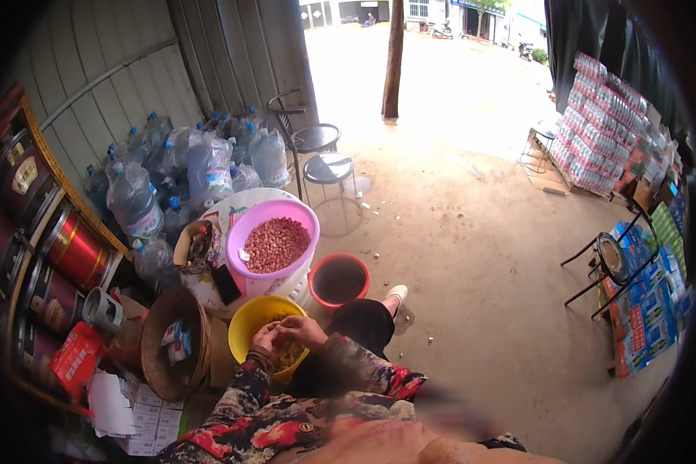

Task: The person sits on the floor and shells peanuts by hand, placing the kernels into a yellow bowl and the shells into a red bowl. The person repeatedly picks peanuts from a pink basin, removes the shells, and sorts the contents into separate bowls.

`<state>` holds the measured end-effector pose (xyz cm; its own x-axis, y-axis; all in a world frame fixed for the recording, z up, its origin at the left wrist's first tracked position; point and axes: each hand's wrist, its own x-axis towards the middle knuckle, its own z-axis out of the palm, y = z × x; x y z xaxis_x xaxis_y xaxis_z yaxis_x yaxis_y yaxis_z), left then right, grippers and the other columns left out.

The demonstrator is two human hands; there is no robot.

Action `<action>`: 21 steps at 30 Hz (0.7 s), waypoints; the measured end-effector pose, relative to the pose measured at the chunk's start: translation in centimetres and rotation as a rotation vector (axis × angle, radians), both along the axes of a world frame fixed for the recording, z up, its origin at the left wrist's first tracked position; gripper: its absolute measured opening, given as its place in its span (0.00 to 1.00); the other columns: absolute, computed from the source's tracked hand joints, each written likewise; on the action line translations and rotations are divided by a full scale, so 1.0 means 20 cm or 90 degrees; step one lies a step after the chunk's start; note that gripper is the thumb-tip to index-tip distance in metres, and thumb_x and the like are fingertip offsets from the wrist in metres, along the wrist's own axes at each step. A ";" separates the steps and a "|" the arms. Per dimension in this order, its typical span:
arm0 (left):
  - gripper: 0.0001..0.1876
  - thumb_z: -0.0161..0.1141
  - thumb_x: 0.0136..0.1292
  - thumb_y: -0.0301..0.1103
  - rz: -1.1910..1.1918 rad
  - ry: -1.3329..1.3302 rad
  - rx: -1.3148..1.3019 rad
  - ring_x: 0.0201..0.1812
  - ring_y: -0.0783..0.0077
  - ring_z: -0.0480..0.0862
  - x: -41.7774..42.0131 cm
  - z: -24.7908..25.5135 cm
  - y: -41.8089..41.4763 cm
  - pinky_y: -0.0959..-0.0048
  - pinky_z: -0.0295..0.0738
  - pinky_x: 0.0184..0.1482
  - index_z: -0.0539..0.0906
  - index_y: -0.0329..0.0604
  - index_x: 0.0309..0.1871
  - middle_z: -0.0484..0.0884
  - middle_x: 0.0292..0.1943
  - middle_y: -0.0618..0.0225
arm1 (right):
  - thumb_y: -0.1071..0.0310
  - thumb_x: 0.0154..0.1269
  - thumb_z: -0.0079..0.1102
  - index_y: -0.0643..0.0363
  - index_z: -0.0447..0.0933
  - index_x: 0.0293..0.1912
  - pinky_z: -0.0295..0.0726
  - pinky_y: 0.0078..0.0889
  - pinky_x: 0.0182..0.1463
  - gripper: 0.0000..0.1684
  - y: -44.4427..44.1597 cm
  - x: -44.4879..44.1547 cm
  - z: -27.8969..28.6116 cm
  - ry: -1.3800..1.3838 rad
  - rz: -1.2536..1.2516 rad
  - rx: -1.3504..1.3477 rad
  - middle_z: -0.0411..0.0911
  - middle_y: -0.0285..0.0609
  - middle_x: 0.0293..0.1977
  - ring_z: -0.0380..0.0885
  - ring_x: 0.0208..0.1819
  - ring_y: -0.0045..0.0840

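Note:
My left hand (265, 336) and my right hand (305, 332) meet fingertip to fingertip above a yellow plastic basin (239, 320). Whatever sits between the fingers is too small or hidden to make out. Yellowish-brown pieces (290, 355) lie in the basin, partly covered by my hands. Just beyond is a pink plastic basin (236, 232) on a round white table (200, 287), holding many small reddish-brown nuts or beans (275, 245). A red basin (337, 256) of dark liquid rests on the ground, right of the table.
A dark phone (226, 284) and an open carton (196, 246) share the table. Left of me stands a wicker basket (151, 354) with small packets inside. Bagged water bottles (209, 165) crowd the wall. Black stools (328, 168) stand ahead; a chair (612, 255) is at right.

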<state>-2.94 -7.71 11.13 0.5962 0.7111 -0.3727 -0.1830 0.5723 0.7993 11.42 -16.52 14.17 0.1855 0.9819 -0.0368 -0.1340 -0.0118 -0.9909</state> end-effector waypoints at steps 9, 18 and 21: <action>0.11 0.49 0.68 0.30 -0.036 -0.114 -0.044 0.48 0.62 0.79 -0.01 -0.06 0.01 0.63 0.73 0.56 0.74 0.38 0.51 0.78 0.48 0.60 | 0.64 0.59 0.63 0.63 0.79 0.41 0.75 0.21 0.37 0.13 -0.01 -0.01 0.04 0.097 0.000 -0.027 0.79 0.36 0.31 0.76 0.32 0.16; 0.09 0.51 0.67 0.28 0.026 -0.040 -0.069 0.46 0.63 0.80 0.01 0.03 -0.03 0.63 0.76 0.54 0.75 0.41 0.48 0.78 0.46 0.61 | 0.65 0.59 0.64 0.64 0.79 0.38 0.75 0.21 0.38 0.12 0.00 0.00 0.02 0.146 0.002 -0.012 0.79 0.37 0.30 0.77 0.32 0.17; 0.10 0.50 0.67 0.28 0.030 -0.047 -0.086 0.44 0.64 0.80 -0.01 -0.04 0.00 0.65 0.77 0.51 0.74 0.40 0.50 0.79 0.43 0.62 | 0.64 0.59 0.64 0.64 0.79 0.38 0.76 0.22 0.37 0.12 0.02 -0.01 0.00 0.043 -0.031 -0.045 0.79 0.37 0.30 0.77 0.32 0.18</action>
